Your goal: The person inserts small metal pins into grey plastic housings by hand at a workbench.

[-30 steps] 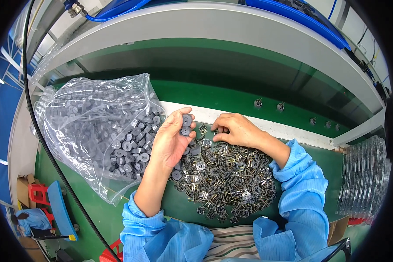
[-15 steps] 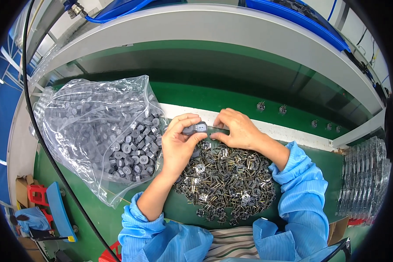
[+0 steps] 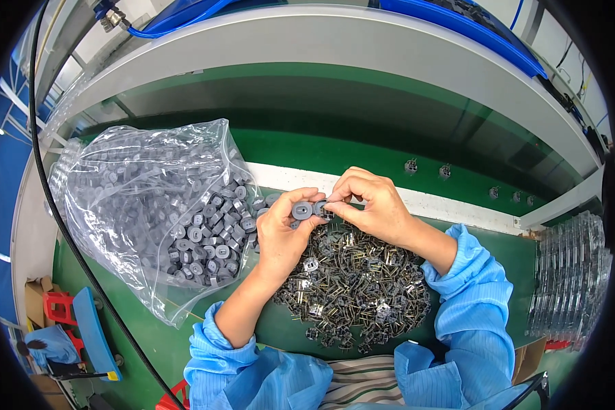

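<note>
My left hand (image 3: 279, 236) pinches a grey rounded plastic housing (image 3: 301, 210) between thumb and fingers, with its flat face tilted up. Against the housing's right side, my right hand (image 3: 379, 210) has its thumb and forefinger closed on a small dark part (image 3: 322, 210), mostly covered by the fingertips. Just below both hands spreads a heap of small black and metal pinned parts (image 3: 352, 287). To the left, a clear plastic bag (image 3: 126, 184) lies on its side, and many grey housings (image 3: 212, 236) show at its mouth.
A white strip (image 3: 290, 178) runs along the green table (image 3: 253, 335). Several small parts (image 3: 445, 171) stand beyond it at right. Stacked clear trays (image 3: 567, 280) fill the right edge. A black cable (image 3: 82, 263) hangs down the left side. A person (image 3: 51, 345) sits at lower left.
My right hand has moved left, bringing its fingertips from apart to touching at the housing. My left hand has turned the housing so its round face shows.
</note>
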Action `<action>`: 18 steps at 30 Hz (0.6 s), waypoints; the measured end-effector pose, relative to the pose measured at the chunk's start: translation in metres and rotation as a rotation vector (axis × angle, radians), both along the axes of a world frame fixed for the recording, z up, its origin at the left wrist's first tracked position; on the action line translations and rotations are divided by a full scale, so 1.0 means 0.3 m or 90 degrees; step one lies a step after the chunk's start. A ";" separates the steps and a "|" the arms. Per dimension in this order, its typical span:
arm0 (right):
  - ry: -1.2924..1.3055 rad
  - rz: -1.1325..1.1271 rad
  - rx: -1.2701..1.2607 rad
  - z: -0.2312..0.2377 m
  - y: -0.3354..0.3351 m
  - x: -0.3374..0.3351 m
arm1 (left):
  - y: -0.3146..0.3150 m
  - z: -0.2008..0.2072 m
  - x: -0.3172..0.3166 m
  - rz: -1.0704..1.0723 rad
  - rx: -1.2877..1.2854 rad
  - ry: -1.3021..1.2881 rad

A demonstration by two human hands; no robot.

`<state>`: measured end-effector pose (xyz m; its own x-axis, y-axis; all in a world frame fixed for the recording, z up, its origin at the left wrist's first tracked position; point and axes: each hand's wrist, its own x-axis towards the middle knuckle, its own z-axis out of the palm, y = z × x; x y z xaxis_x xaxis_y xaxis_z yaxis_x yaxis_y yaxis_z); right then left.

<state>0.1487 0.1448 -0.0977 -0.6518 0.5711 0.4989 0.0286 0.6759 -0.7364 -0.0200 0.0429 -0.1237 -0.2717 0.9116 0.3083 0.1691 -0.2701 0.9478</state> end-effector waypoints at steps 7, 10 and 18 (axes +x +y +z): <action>-0.024 0.047 0.175 -0.008 0.012 0.001 | 0.008 -0.043 -0.009 0.011 -0.018 0.141; 0.017 0.024 0.234 -0.002 -0.006 -0.006 | -0.001 -0.011 0.013 0.016 -0.013 0.048; -0.055 0.151 -0.456 -0.059 0.061 -0.001 | -0.003 0.012 0.016 0.109 0.228 0.464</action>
